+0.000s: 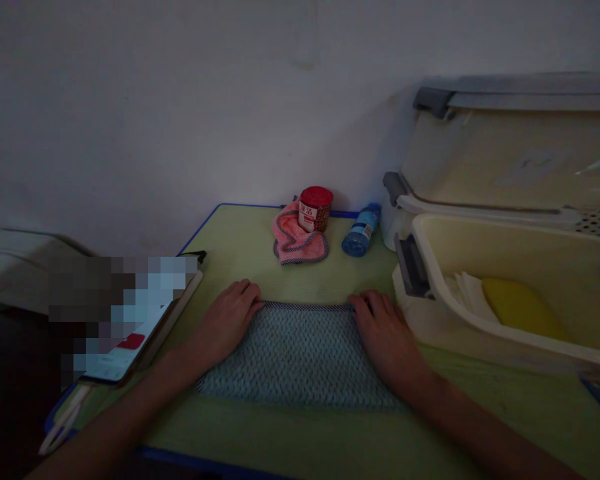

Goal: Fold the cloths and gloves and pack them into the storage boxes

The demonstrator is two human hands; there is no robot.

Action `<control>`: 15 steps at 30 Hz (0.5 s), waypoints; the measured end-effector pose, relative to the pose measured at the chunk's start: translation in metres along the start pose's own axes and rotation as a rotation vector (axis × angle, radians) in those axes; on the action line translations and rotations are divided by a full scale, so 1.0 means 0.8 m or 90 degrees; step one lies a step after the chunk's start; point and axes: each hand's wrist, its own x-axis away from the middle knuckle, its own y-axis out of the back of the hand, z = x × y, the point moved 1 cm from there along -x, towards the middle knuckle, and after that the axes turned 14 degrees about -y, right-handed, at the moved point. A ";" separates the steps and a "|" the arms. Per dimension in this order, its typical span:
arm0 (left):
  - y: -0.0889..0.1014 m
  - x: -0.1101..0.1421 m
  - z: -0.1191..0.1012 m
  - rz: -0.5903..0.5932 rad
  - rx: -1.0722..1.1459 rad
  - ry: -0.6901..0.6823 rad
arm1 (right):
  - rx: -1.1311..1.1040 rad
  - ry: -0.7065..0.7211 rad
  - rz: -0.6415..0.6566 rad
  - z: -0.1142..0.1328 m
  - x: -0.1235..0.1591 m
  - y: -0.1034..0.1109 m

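A blue-green textured cleaning cloth (305, 353) with a dark checked edge lies folded and flat on the table. At its far left corner, my left hand (235, 313) pinches the edge between thumb and curled fingers. The far right corner is gripped the same way by my right hand (383, 327). The checked edge runs straight between the two hands. Beyond them, a crumpled pink cloth (297, 240) with a similar border rests against a red-lidded can (315, 210).
A blue plastic bottle (363, 230) lies on its side at the back. At the right, an open cream storage bin (480, 340) holds a yellow item (523, 307) and something white. A lit phone or tablet (130, 347) with a white cable (63, 423) sits at the table's left edge.
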 end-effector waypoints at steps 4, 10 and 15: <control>-0.005 0.000 -0.001 -0.023 0.014 0.021 | -0.050 0.005 -0.034 -0.003 -0.001 -0.009; -0.011 0.000 -0.001 -0.094 0.039 -0.002 | -0.091 0.022 -0.072 -0.008 -0.001 -0.013; -0.009 -0.001 -0.002 -0.136 0.090 0.014 | -0.171 0.027 -0.041 -0.011 0.003 -0.006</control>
